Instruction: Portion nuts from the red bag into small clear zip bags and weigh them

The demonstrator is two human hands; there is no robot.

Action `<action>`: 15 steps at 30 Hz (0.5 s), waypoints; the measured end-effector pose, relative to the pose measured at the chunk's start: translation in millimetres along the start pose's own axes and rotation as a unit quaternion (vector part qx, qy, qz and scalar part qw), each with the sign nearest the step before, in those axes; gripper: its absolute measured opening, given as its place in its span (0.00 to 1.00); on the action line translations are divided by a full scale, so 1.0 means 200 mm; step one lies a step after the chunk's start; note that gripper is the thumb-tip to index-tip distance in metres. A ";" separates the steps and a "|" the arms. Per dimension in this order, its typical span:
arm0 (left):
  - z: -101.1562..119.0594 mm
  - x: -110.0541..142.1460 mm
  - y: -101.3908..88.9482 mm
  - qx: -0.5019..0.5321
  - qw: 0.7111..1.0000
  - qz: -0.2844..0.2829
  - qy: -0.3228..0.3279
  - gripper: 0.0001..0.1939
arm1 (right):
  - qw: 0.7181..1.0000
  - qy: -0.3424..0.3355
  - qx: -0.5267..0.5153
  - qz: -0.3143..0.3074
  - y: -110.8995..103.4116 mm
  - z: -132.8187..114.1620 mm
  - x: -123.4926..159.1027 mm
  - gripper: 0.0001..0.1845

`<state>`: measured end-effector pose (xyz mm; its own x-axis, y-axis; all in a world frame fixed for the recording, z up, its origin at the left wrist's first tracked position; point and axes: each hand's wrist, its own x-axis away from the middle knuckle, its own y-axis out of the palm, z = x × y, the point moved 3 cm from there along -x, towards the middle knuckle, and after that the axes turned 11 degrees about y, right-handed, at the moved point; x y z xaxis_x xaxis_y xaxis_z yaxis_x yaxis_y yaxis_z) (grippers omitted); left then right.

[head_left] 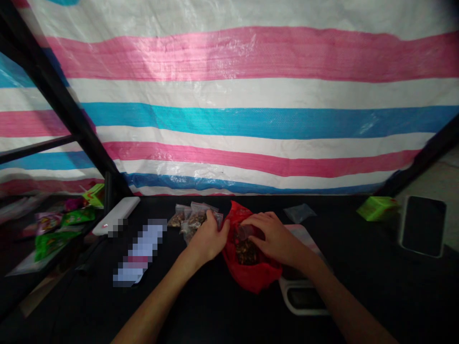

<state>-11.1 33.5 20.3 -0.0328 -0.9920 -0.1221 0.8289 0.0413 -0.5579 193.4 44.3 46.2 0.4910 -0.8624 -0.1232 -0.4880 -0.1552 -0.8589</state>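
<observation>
My right hand [274,236] is closed on a small clear cup [245,232] over the mouth of a red plastic bag [256,279]. Inside the bag lies a loose brown mixture of small dried pieces [246,252]. My left hand [210,239] is open, its index finger and thumb apart. It rests over small zip bags [195,218] filled with similar brown pieces, and its thumb is against the red bag's left edge. A white kitchen scale [287,291] sits partly under my right forearm and beside the red bag.
A flat clear bag [300,213] lies behind the scale. To the right are a green packet [377,209] and a dark-screened device [423,227]. A phone [141,253] and white power strip [120,212] lie left, with colourful snack packets [53,243] beyond a black frame post [107,191].
</observation>
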 end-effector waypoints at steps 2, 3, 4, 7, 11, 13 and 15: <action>-0.01 0.02 0.01 0.075 0.993 -0.088 -0.025 0.23 | 1.000 -0.014 -0.002 -0.016 -0.04 0.01 0.02 0.18; -0.01 0.03 0.01 0.109 0.985 -0.131 -0.032 0.25 | 1.000 -0.017 0.002 -0.021 -0.05 0.01 0.03 0.18; -0.01 0.03 0.02 0.146 0.975 -0.163 -0.035 0.27 | 0.999 -0.018 0.010 -0.025 -0.06 0.01 0.03 0.17; 0.01 0.02 0.04 0.269 0.947 -0.170 -0.035 0.28 | 0.999 -0.011 0.028 -0.030 -0.06 0.02 0.04 0.16; 0.03 -0.03 0.06 0.399 0.914 -0.058 -0.036 0.29 | 0.998 0.021 0.035 -0.052 -0.05 0.03 0.05 0.10; 0.01 -0.07 0.04 0.402 0.915 0.009 -0.022 0.29 | 0.997 0.036 0.031 -0.059 -0.05 0.03 0.06 0.10; -0.01 -0.10 0.02 0.346 0.937 0.053 0.011 0.27 | 0.997 0.046 0.026 -0.056 -0.05 0.02 0.06 0.12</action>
<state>-9.1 54.5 19.0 0.0657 -0.9835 -0.1686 0.9914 0.0452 0.1228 206.3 37.8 51.0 0.4699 -0.8825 0.0189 -0.3950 -0.2294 -0.8896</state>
